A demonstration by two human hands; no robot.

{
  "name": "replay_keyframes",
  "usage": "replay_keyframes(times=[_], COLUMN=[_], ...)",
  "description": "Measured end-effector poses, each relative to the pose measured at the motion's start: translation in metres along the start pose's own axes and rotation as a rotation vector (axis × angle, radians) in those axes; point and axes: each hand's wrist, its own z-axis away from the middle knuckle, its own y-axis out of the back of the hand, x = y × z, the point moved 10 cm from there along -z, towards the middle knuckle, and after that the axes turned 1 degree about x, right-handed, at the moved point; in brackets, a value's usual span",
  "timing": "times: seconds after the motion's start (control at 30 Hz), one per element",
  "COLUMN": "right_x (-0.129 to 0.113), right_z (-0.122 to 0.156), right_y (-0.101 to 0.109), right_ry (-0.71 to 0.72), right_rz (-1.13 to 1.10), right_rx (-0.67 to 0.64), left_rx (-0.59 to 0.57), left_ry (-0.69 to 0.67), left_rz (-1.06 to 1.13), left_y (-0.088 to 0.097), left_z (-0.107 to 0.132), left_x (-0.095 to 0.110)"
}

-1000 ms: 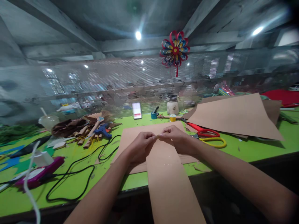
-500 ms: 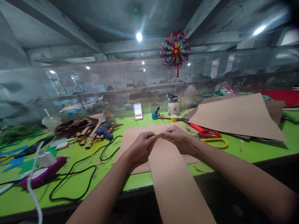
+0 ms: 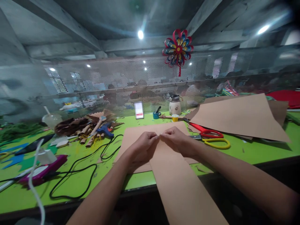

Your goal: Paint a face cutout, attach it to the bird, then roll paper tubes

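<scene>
A long strip of brown kraft paper [image 3: 180, 178] runs from the table down over its front edge toward me. At its far end my left hand [image 3: 147, 143] and my right hand [image 3: 174, 140] pinch the paper's edge, thumbs and fingertips almost meeting. The fingers hide most of that end. Beneath both hands lies a flat sheet of brown cardboard [image 3: 133, 132]. Just right of my right wrist rest yellow-handled scissors [image 3: 215, 143] and red-handled scissors [image 3: 208, 132].
Large brown paper sheets [image 3: 234, 115] are stacked at the right. Leftward lie a blue glue gun [image 3: 105, 129], its black cord [image 3: 77, 168], a purple power strip [image 3: 44, 172] and paper rolls [image 3: 89, 140]. A bottle [image 3: 175, 105] and a phone [image 3: 139, 110] stand at the back.
My fingertips have drawn closer together at the strip's far end, covering the folded edge seen between them before. The view has shifted slightly.
</scene>
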Motion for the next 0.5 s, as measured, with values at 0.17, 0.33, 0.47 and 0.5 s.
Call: replay_keyframes(times=[0.17,0.33,0.47,0.5], right_x=[0.001,-0.003,-0.001,-0.001], right_z=[-0.011,-0.016,-0.017,-0.017], right_y=[0.007,0.011,0.011,0.011], right_ry=[-0.016,0.015,0.058,0.065], right_rz=[0.028,0.078,0.079,0.084], right_rx=[-0.037,-0.069,-0.107,-0.119], left_rx=[0.011,-0.013,-0.02,-0.025], left_ry=[-0.052,-0.035,-0.003,0.016], left_rz=[0.019,0.065,0.096,0.11], left_y=[0.0,0.0,0.0,-0.001], left_z=[0.0,-0.001,-0.001,0.0], left_x=[0.003,0.006,0.003,0.001])
